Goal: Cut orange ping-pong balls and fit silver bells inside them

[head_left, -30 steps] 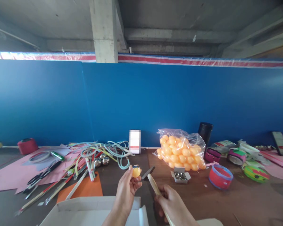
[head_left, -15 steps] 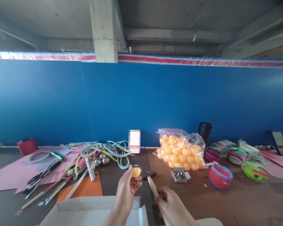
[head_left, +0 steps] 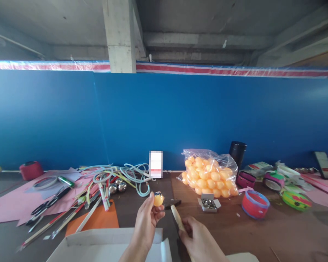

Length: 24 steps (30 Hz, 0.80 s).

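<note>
An orange plastic ball [head_left: 158, 199], with a dark blue and shiny patch at its top, is pinched between the thumb and fingers of my left hand [head_left: 147, 218]. My right hand [head_left: 198, 236] is closed around the wooden handle of a hammer [head_left: 176, 217]. The hammer's dark head lies just right of the ball, apart from it. A small open box of shiny metal pieces [head_left: 208, 204] stands beyond my right hand. Below my left forearm is an open white cardboard box [head_left: 98, 234], partly hidden by the arm.
Behind stands a clear bag of orange balls [head_left: 207, 178] near a black cylinder [head_left: 237, 156]. A phone [head_left: 155, 163] leans upright at the wall. Tubing [head_left: 128, 173], scissors [head_left: 47, 205] and orange paper [head_left: 105, 216] lie left. A red-blue ring [head_left: 255, 204] sits right.
My right hand has shifted very slightly with the hammer handle. The left hand and the ball stay in nearly the same place.
</note>
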Available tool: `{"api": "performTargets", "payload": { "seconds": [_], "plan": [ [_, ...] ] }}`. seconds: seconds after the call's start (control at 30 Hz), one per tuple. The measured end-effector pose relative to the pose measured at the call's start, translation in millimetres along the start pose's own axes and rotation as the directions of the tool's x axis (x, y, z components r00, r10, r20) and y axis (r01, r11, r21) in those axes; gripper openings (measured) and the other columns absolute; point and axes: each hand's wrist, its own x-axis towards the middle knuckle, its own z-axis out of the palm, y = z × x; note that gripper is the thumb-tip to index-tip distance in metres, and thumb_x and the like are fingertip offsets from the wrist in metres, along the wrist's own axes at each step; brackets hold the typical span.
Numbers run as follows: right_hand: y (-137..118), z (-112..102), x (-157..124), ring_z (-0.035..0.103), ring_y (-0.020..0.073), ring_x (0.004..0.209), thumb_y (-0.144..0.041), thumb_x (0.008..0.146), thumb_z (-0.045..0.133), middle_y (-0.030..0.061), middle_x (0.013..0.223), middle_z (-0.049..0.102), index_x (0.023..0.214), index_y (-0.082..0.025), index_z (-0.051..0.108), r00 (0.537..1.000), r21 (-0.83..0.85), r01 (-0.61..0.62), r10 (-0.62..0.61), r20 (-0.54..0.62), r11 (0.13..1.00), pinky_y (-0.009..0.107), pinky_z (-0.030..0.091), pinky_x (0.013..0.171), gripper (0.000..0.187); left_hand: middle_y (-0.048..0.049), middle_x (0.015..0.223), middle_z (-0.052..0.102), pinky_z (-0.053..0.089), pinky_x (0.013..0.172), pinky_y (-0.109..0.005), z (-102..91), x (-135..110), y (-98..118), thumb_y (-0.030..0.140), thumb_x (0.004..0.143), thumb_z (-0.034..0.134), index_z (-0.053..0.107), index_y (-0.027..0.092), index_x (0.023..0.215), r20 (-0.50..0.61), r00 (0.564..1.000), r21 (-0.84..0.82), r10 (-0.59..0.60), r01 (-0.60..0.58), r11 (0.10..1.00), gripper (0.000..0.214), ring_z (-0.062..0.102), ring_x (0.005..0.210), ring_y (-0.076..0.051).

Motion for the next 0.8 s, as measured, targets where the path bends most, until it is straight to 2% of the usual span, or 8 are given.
{"api": "performTargets", "payload": {
  "seconds": [0.1, 0.27, 0.5, 0.8],
  "plan": [
    [0.3, 0.2, -0.4, 0.067, 0.0226, 0.081, -0.026, 0.078, 0.052, 0.0055, 0.085, 0.073, 0.086, -0.021, 0.063, 1.000, -0.071, 0.001, -0.001, 0.007, 0.997, 0.025, 0.044, 0.065, 0.015, -0.0044, 0.066, 0.062, 0.052, 0.052, -0.021, -0.2, 0.8, -0.3, 0.038, 0.073, 0.069, 0.065, 0.009, 0.086, 0.011, 1.000, 0.002, 0.003, -0.003, 1.000, 0.031, 0.058, 0.059, -0.011],
    [-1.1, 0.2, -1.2, 0.068, 0.0211, 0.079, -0.026, 0.079, 0.051, 0.0056, 0.085, 0.073, 0.089, -0.021, 0.063, 1.000, -0.147, -0.014, 0.017, 0.017, 0.989, 0.023, 0.043, 0.064, 0.016, -0.0052, 0.071, 0.065, 0.052, 0.052, -0.021, -3.5, 4.2, -3.5, 0.037, 0.073, 0.069, 0.065, 0.009, 0.088, 0.011, 1.000, -0.002, 0.004, -0.004, 1.000, 0.032, 0.059, 0.058, -0.010],
    [-3.5, -1.1, -2.0, 0.068, 0.0208, 0.083, -0.026, 0.079, 0.051, 0.0058, 0.089, 0.074, 0.091, -0.021, 0.063, 0.999, -0.181, -0.021, 0.027, 0.028, 0.983, 0.022, 0.043, 0.066, 0.018, -0.0042, 0.067, 0.063, 0.052, 0.052, -0.021, -5.8, 4.1, -4.1, 0.036, 0.072, 0.070, 0.065, 0.010, 0.087, 0.021, 1.000, -0.019, 0.009, -0.008, 1.000, 0.031, 0.059, 0.059, -0.011],
    [-0.4, -0.3, -1.5, 0.068, 0.0206, 0.077, -0.026, 0.078, 0.051, 0.0047, 0.083, 0.073, 0.090, -0.023, 0.063, 1.000, -0.195, 0.001, 0.005, 0.030, 0.981, 0.022, 0.043, 0.062, 0.017, -0.0026, 0.061, 0.061, 0.051, 0.051, -0.021, -3.0, 2.1, -0.8, 0.038, 0.072, 0.070, 0.065, 0.010, 0.083, 0.027, 1.000, -0.018, 0.000, 0.000, 1.000, 0.030, 0.059, 0.058, -0.011]
  ]
}}
